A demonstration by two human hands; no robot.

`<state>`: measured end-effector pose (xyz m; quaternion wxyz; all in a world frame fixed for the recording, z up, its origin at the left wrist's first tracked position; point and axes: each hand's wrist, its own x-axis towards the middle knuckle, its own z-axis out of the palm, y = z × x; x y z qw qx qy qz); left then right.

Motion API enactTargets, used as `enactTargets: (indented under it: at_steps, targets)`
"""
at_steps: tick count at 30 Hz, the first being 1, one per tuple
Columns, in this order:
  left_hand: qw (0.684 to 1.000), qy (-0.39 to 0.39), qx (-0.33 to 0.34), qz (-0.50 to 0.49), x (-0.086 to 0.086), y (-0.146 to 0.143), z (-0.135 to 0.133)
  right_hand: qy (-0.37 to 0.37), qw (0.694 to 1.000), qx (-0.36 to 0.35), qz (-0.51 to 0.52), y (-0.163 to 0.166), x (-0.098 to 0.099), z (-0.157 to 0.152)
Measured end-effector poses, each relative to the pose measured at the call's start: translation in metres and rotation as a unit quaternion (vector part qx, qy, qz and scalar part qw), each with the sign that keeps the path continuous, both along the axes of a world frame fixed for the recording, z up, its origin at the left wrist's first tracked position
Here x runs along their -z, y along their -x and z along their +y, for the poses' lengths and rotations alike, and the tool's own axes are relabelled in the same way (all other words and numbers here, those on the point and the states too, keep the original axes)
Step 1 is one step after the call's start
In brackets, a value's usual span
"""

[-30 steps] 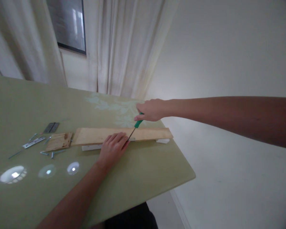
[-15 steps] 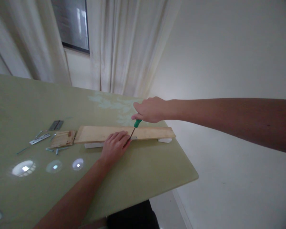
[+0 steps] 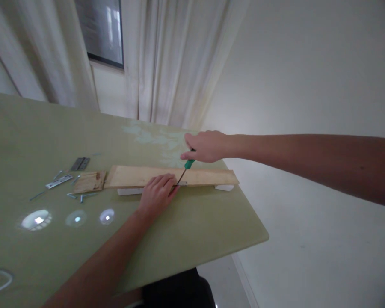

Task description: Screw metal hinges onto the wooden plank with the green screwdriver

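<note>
A long wooden board [image 3: 208, 176] lies across white blocks on the table. My left hand [image 3: 158, 192] is closed over the board's near edge, fingers on top and thumb beside a small metal hinge plate [image 3: 182, 183]. From the upper right, my right hand [image 3: 207, 146] is wrapped around the handle of a green screwdriver [image 3: 188, 164]. The screwdriver slants down to the left, its tip meeting the hinge plate close to my left fingertips. Whatever the tip touches is too small to make out.
Left of the board lie a short wood piece [image 3: 90, 182], a dark hinge [image 3: 80, 164], a silver hinge [image 3: 59, 181] and several screws [image 3: 81, 197]. White blocks [image 3: 224, 187] support the board. The table edge [image 3: 237, 252] runs close by, with a black seat [image 3: 179, 291] below.
The view has shifted slightly, moving the scene a little to the right. My right hand has turned slightly on the screwdriver, showing a dark part of its handle. My left hand stays on the board.
</note>
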<state>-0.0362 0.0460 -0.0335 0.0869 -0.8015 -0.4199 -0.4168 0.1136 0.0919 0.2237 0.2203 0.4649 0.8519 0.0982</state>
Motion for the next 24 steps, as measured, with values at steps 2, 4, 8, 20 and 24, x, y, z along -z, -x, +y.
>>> enactTargets:
  at_steps: [2,4,8,20,24]
  targets:
    - [1.000,0.008,0.000,0.000,0.000,0.000,-0.001,0.023,0.999,-0.044,0.009,-0.002,-0.008,-0.001]
    - [1.000,0.010,-0.002,0.001,0.000,-0.001,-0.001,0.031,0.990,-0.135,-0.014,-0.006,-0.016,-0.002]
    - [1.000,0.006,-0.004,0.001,0.000,-0.001,-0.001,0.011,0.952,-0.289,-0.098,-0.014,-0.024,-0.001]
    - [1.000,-0.002,0.004,-0.007,-0.002,-0.001,0.000,-0.005,0.991,-0.112,-0.068,-0.020,-0.017,-0.010]
    - [1.000,0.011,0.006,-0.015,0.000,-0.002,0.001,0.013,0.965,-0.246,-0.091,-0.019,-0.018,-0.012]
